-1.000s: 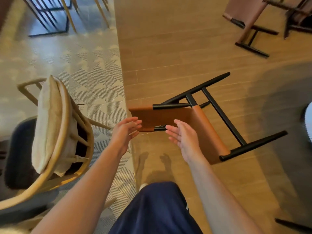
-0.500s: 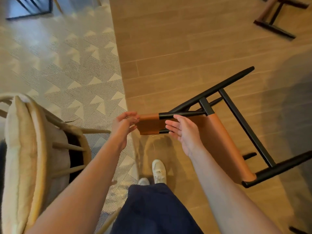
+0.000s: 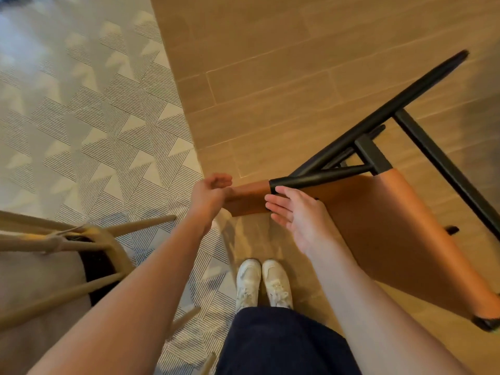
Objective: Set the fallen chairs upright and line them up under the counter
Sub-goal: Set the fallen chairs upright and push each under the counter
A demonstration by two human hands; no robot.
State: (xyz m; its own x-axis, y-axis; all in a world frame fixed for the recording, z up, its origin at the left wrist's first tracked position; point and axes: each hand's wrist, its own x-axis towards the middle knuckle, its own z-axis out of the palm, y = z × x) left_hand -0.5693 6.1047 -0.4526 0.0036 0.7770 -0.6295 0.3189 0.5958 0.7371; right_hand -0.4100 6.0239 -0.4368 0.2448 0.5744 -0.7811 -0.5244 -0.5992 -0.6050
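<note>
The brown chair (image 3: 392,239) with the black frame lies tipped over on the wood floor (image 3: 270,63), in front of me and off to my right, not on its feet. Its black legs (image 3: 422,96) stretch away along the boards toward the upper right, and its narrow brown backrest (image 3: 249,200) points left, toward the edge of the patterned rug (image 3: 94,131). My left hand (image 3: 209,194) is at the left end of that backrest with its fingers (image 3: 219,181) curled above the top edge; the heel of the hand covers the end of the leather, so I cannot tell whether I truly grip it or only cup it. My right hand (image 3: 300,215) lies flat and relaxed, fingers straight and close together, pointing left, resting against the backrest just where the black tube meets the leather. My thumb is hidden, so I cannot say where it sits. My two white shoes (image 3: 263,282) stand side by side on the wood just below the backrest, close to the seam where rug and boards meet, and my dark trousers (image 3: 284,345) fill the bottom of the view. A pale wooden chair (image 3: 67,239) sits on the rug at my left, near my left forearm.
</note>
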